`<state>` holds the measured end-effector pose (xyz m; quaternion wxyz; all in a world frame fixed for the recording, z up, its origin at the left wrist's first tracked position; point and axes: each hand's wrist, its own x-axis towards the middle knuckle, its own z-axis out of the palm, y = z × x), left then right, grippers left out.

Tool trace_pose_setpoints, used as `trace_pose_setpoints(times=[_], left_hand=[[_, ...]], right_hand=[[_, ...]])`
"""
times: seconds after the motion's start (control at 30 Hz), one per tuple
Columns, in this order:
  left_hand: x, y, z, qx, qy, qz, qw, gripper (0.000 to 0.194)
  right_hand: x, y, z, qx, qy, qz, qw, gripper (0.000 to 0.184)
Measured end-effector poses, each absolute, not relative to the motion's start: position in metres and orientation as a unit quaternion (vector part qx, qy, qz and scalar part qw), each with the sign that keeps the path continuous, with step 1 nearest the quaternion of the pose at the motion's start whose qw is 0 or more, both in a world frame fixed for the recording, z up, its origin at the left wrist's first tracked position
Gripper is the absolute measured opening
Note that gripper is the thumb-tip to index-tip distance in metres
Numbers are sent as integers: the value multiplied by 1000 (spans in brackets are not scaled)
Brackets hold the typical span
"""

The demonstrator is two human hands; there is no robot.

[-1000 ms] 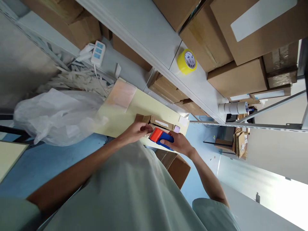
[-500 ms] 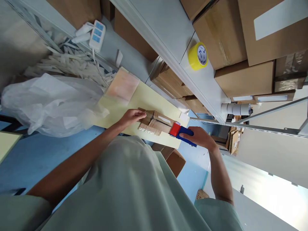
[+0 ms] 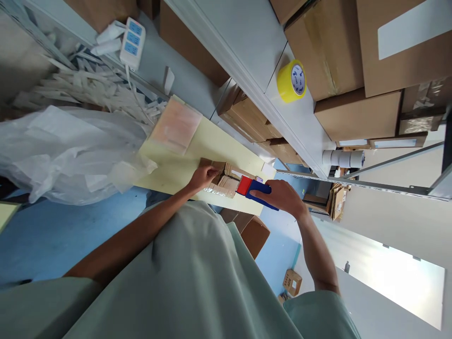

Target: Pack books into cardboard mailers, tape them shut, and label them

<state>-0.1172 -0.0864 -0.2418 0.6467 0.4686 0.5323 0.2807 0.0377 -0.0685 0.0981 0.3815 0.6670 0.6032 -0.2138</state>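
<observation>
A small cardboard box (image 3: 229,182) lies on the pale yellow tabletop (image 3: 167,172) in front of my body. At its left end my left hand (image 3: 203,179) is closed, thumb and fingers pinching the cardboard there. A blue and red tape dispenser (image 3: 254,190) is gripped in my right hand (image 3: 286,197), fingers wrapped round its blue body. The red head rests on or just over the right part of the box. Whether tape runs between the dispenser and the cardboard is too small to tell.
A pinkish packet (image 3: 177,125) lies at the table's far left, beside a large white plastic bag (image 3: 77,150). Along the shelf above are a roll of yellow tape (image 3: 291,81) and cartons (image 3: 325,47). A power strip (image 3: 133,43) sits upper left. An open carton (image 3: 252,233) stands below the table.
My right hand has moved the tape dispenser left along the box. My left hand has curled its fingers in more tightly at the box's left end. The view has shifted slightly.
</observation>
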Motion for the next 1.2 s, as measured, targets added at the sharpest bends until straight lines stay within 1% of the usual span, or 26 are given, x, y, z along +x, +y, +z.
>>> trace_pose_setpoints(times=[0.1, 0.13, 0.2, 0.27, 0.37, 0.43, 0.5, 0.57, 0.63, 0.73, 0.8, 0.87, 0.93, 1.07, 1.2], left_hand=[[-117, -89, -247, 505, 549, 279, 605, 34], [-119, -90, -250, 511, 560, 270, 594, 37], [-123, -92, -254, 511, 581, 243, 586, 52], [-126, -94, -253, 508, 572, 237, 599, 65], [-125, -97, -239, 551, 493, 289, 609, 77], [-121, -96, -226, 606, 438, 315, 584, 82], [-115, -92, -216, 651, 412, 316, 553, 77], [-109, -86, -212, 672, 412, 300, 536, 65], [-106, -81, -213, 681, 424, 281, 527, 54], [-105, -78, -217, 690, 435, 263, 515, 45], [-106, -78, -218, 692, 437, 256, 514, 45], [-107, -80, -217, 693, 435, 253, 517, 50], [-109, -81, -217, 696, 430, 253, 517, 54], [-113, -82, -218, 713, 426, 247, 498, 56], [-118, -84, -218, 725, 435, 229, 483, 59]], right_hand=[[35, -69, 99, 664, 606, -212, 383, 65], [34, -69, 100, 663, 607, -212, 384, 66], [33, -69, 102, 664, 604, -213, 386, 65], [32, -69, 103, 668, 598, -213, 389, 65], [32, -69, 102, 671, 592, -209, 394, 66], [31, -70, 100, 667, 595, -206, 397, 68], [28, -70, 100, 667, 596, -200, 400, 70], [25, -72, 100, 671, 593, -193, 401, 71], [24, -74, 101, 676, 588, -185, 404, 72], [31, -80, 98, 683, 579, -174, 410, 72], [40, -85, 94, 688, 574, -168, 410, 72], [52, -89, 89, 695, 570, -169, 404, 71], [66, -93, 84, 700, 566, -178, 397, 69], [99, -97, 67, 700, 570, -203, 378, 66], [136, -98, 40, 690, 590, -224, 354, 70]])
